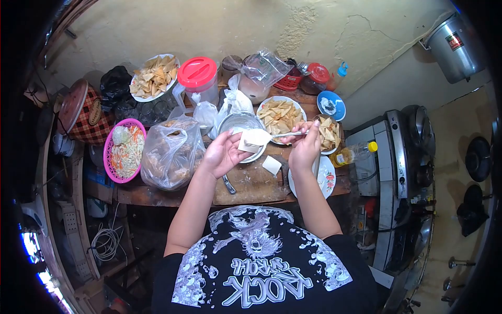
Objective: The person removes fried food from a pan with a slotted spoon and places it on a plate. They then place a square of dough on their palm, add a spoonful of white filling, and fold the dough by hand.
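My left hand (222, 155) holds a pale, partly folded pastry wrapper (247, 148) over the near rim of a metal pot (235, 121). In my right hand (305, 149) is a metal spoon (285, 134), its tip right at the wrapper's open side. Under the hands lies a wooden cutting board (251, 188). On it are a small white square stack (272, 165), likely more wrappers, and a knife with its handle (228, 184) toward me. Folded triangular pastries (280, 115) fill a plate just behind my right hand, and more triangles (328, 131) sit beside it.
A clear bag of brown food (172, 154) and a pink basket of shredded vegetables (125, 152) stand left. Behind are a red-lidded pitcher (197, 78) and another pastry plate (156, 77). To the right are a floral plate (327, 180), an oil bottle (353, 153) and a stove (402, 154).
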Available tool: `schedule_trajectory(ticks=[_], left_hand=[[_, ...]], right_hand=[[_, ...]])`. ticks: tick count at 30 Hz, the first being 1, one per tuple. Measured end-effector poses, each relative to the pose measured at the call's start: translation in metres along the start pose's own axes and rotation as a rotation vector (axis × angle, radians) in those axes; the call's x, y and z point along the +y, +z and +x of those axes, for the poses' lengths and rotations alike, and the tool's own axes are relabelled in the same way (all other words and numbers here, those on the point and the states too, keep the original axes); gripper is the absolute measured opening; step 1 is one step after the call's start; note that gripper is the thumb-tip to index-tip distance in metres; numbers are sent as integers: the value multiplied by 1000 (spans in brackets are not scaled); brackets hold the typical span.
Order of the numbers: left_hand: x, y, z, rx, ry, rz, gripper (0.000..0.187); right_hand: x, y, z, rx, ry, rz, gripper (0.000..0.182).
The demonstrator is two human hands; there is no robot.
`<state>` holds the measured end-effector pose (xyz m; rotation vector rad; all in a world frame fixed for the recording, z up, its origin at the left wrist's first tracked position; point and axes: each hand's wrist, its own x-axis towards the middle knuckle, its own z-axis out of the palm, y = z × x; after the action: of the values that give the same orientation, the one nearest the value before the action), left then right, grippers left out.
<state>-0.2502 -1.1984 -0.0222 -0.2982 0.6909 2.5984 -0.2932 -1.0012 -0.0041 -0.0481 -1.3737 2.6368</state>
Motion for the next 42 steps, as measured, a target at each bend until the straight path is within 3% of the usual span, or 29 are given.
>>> schedule_trajectory(ticks=[5, 11, 23, 29, 42], left_hand=[[-4, -3, 3, -13, -4, -7, 53], [-7, 4, 2, 25, 7, 43, 52], [-15, -4, 5, 57, 0, 23, 52], [-21, -14, 9, 115, -9, 39, 51], [-28, -24, 11, 138, -33, 57, 53]], right_hand=[[23, -14, 7, 274, 332, 115, 37], [36, -15, 9, 413, 501, 211, 37], [46, -16, 10, 416, 589, 397, 41], [51, -14, 13, 441, 591, 338, 46], [70, 0, 25, 532, 388, 47, 49]])
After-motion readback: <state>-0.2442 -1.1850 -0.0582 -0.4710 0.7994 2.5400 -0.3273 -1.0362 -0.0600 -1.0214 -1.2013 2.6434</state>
